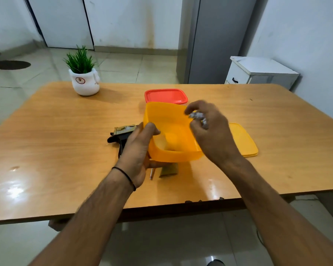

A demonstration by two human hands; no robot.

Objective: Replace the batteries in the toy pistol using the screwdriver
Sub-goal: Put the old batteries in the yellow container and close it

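Observation:
My left hand point(137, 150) grips the near left rim of a yellow plastic box point(169, 135) and holds it tilted up off the table. My right hand point(210, 129) hovers over the box's right side, fingers closed on small silvery batteries point(197, 117); they are blurred. The black and gold toy pistol point(121, 134) lies on the table left of the box, partly hidden behind my left hand. A screwdriver's metal shaft point(151, 173) pokes out below the box. Next to that shaft lies a small olive-gold piece point(169, 170).
A red lid point(165, 96) lies behind the box and a yellow lid point(242, 139) to its right. A potted plant in a white pot point(86, 81) stands at the table's back left. The wooden table's point(56, 150) front edge runs just below my wrists.

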